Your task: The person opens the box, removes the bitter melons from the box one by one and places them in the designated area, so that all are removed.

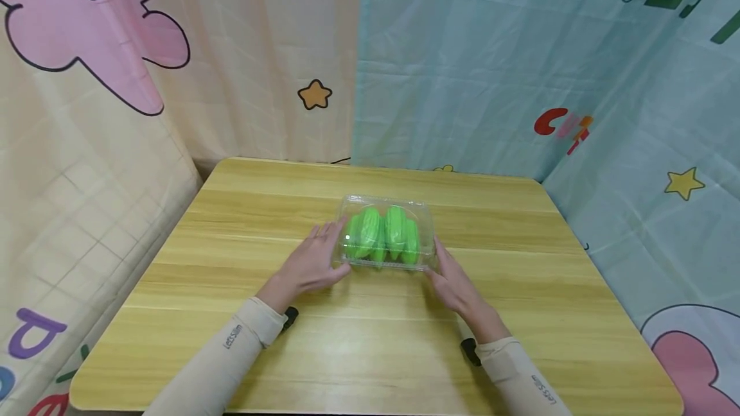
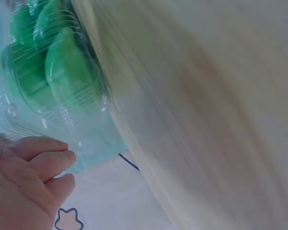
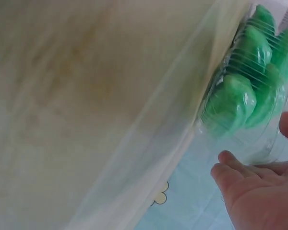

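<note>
A clear plastic clamshell box (image 1: 428,210) sits near the middle of the table, its lid down. Inside lie several green ridged fruits (image 1: 396,233), star-fruit-like in shape, seen close up in both wrist views. My left hand (image 1: 312,265) is at the box's left side, fingers along that wall and thumb by the front left corner. On the opposite side is my right hand (image 1: 453,284), its fingers beside the right wall and its thumb at the front right corner. The wrist views show the fingers fairly straight and the thumbs spread apart from them.
The wooden table (image 1: 370,352) has rounded corners. Printed cloth curtains (image 1: 260,37) hang behind it and along both sides. A black wrist strap piece (image 1: 291,318) shows at the left cuff, and a similar black piece (image 1: 471,352) at the right.
</note>
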`<state>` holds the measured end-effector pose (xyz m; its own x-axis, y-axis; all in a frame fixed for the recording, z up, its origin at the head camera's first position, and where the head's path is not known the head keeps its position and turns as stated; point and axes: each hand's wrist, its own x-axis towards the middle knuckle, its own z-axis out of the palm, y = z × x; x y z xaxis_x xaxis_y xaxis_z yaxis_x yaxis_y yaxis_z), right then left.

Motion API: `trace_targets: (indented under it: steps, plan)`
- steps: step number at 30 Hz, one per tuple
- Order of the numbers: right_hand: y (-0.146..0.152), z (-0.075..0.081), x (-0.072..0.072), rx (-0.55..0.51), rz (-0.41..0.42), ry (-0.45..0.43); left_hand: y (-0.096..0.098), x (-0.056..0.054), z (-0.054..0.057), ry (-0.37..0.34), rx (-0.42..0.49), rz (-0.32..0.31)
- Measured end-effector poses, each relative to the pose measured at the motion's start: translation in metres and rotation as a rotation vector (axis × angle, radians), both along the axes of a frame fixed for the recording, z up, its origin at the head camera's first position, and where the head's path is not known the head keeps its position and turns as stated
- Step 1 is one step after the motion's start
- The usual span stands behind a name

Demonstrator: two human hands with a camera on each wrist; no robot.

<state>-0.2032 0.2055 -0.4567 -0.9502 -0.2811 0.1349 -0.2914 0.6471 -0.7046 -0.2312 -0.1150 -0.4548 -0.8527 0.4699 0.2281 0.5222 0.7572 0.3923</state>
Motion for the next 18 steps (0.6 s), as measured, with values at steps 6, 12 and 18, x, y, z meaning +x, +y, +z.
trace_targets:
  steps: [6,12,18]
  plan:
    - [-0.0054,0.0001,0.0020,-0.009,-0.069,0.026,-0.0008,-0.0001,-0.0009,-0.006,0.040,-0.016]
    - [-0.0076,-0.0011,0.0026,0.011,-0.101,0.049,-0.0043,0.0013,-0.0011,-0.057,0.080,-0.023]
    - [-0.0082,-0.0023,0.0036,0.019,-0.127,0.042,-0.0062,0.0003,-0.0032,-0.071,0.086,-0.046]
